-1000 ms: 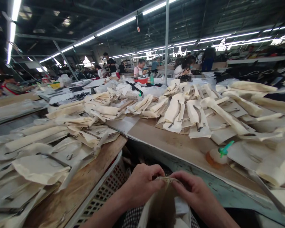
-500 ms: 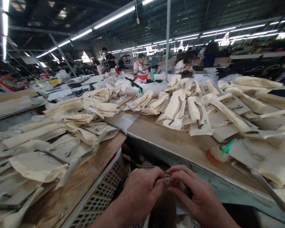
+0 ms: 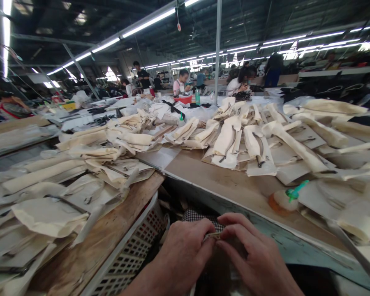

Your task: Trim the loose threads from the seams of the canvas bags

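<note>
The left hand is pinching the edge of a cream piece between thumb and fingers, while the right hand is bringing its fingertips to that edge. Checked cloth is showing just beyond the grip. Left of it, a white basket is standing beside a wooden tabletop; right of it, a green-nozzled bottle is resting near piled cream pieces. Well beyond, people are working.

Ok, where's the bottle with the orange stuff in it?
In the head view, the bottle is on the right, on the brown table near its edge, beside the pale cloth pieces, beyond the right hand.
</note>
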### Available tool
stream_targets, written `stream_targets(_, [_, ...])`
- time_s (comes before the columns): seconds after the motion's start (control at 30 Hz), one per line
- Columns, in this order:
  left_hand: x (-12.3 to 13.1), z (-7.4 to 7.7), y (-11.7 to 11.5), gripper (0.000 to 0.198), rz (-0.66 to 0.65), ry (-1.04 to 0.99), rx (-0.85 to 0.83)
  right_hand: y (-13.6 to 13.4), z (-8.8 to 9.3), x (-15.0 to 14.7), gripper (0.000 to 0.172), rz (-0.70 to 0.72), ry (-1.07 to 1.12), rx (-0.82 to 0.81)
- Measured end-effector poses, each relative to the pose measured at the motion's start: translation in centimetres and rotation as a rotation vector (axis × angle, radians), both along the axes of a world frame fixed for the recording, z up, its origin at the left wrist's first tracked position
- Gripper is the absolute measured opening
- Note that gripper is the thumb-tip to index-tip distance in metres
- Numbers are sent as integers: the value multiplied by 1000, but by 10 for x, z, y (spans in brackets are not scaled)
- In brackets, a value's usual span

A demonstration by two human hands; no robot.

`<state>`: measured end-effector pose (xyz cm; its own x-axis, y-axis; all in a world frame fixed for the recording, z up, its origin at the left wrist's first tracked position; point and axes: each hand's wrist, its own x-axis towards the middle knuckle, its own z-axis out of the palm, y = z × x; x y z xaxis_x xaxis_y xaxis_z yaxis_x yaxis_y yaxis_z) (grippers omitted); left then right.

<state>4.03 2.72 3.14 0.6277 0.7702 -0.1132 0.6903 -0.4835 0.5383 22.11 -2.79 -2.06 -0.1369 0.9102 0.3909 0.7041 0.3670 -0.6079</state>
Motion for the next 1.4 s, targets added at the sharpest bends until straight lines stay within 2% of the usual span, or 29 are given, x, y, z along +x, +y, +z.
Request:
stream_targets(0.1, [0,0,0,13,-5,-15,-9,1,1,0,9,-29,7,-23])
stream_targets(0.3, [0,3,0,10,-23,-109,-8,3,-1,8,14,78,-6,-50])
stream_targets(0.53, [-1,5,6,18,-197,-17,114,1,0,4,14,78,125,-120])
stream_targets(0.8, [1,1,6,18,-172,64,159,2,-3,4,15,105,119,-95])
stream_targets(1.1, [-2,2,12,21,-262,75,199,4,-6,5,17,117,103,-99])
stream_targets(1.4, [-4,0,9,15,-206,-7,135,4,-1,5,13,104,107,-84])
